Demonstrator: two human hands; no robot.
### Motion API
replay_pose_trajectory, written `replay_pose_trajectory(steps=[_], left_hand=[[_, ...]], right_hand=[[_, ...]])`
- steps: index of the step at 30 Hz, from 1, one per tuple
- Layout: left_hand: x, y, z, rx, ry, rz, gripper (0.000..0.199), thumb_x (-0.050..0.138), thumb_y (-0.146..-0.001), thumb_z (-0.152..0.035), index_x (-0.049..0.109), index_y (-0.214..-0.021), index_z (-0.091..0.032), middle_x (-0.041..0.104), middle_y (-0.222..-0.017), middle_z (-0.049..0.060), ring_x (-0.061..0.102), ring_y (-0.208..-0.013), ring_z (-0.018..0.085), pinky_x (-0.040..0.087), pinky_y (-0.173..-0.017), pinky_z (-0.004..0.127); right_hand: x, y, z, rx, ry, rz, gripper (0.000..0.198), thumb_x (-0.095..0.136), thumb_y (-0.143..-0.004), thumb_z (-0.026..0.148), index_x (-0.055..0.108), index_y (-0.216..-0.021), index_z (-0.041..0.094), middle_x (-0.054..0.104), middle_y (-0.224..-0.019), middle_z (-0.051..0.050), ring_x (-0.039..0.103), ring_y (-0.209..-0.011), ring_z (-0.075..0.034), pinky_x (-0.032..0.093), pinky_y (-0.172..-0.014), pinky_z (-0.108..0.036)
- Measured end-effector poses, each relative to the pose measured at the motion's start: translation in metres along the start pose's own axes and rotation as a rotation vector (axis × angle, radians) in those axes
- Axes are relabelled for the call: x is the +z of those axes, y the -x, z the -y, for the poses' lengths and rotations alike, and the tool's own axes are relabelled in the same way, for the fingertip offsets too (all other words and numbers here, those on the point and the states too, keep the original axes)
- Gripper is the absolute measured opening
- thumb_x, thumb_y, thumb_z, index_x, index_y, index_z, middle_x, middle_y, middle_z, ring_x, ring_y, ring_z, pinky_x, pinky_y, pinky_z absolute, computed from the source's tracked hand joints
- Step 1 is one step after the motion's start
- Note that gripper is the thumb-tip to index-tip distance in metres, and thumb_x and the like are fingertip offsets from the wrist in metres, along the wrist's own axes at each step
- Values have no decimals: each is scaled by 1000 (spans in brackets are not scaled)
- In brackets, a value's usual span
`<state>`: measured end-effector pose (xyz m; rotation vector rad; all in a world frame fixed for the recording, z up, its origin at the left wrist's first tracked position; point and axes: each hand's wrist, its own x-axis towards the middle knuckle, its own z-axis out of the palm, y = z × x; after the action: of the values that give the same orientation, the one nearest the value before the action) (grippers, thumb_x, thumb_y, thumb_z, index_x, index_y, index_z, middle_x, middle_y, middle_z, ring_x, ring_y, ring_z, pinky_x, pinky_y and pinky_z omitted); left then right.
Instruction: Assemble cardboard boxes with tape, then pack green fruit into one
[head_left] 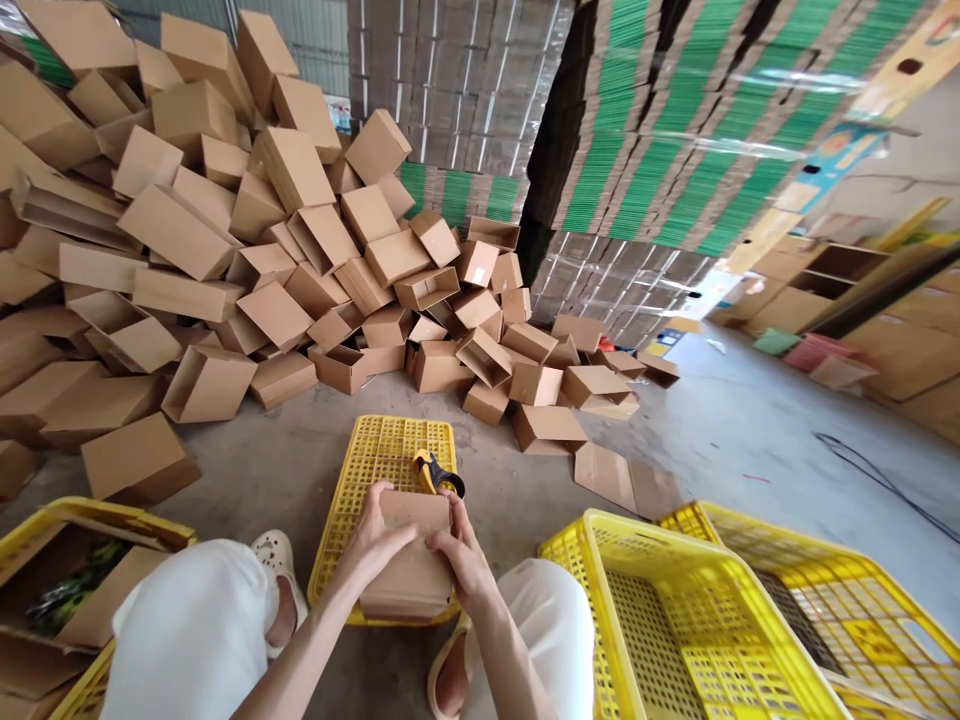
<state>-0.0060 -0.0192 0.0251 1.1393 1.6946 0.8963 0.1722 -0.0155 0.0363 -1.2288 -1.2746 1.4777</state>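
Note:
Between my two hands is a small brown cardboard box, resting on an upturned yellow plastic crate between my knees. My left hand grips the box's left side, thumb across the top. On the right side, my right hand holds it the same way, its thumb also on top. Just beyond the box, a yellow and black tape dispenser lies on the crate, close to my right fingers. The box's underside is hidden.
A large heap of cardboard boxes spreads across the floor ahead. Yellow crates stand at my right; another crate at my left holds an open box. Behind rise tall stacks of flattened cardboard. A black cable lies far right.

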Motion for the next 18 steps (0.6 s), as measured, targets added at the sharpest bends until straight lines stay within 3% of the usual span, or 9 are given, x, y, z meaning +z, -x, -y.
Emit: replay_pose_trajectory(steps=[4,10,13,18], left_hand=[[0,2,-5,11,-56,-43,70,75,-75,-39,43,-136,-27,66,-133,12,68,-118,31,51,-99,41],[-1,5,-8,89,-86,-88,56,64,-86,-50,46,-131,-25,60,-144,16,61,-133,33,47,-108,44],[-4,5,-6,65,-67,-54,53,61,-87,-45,45,-134,-25,62,-143,15,63,-130,32,48,-107,43],[-10,3,-1,13,-28,57,63,64,-81,-34,42,-139,-25,63,-142,15,67,-122,31,50,-102,41]], right_hand=[[2,-3,0,38,-85,12,74,58,-72,31,51,-145,29,71,-129,-5,74,-96,-26,62,-76,-34],[9,-5,0,9,-126,-56,62,62,-75,33,57,-137,26,75,-117,-6,74,-89,-26,61,-73,-35],[4,0,4,0,-213,-11,60,65,-79,33,59,-138,27,76,-113,-5,75,-86,-26,62,-73,-36],[-4,6,10,73,-226,145,83,73,-71,31,48,-151,31,74,-119,-4,75,-89,-24,62,-80,-38]])
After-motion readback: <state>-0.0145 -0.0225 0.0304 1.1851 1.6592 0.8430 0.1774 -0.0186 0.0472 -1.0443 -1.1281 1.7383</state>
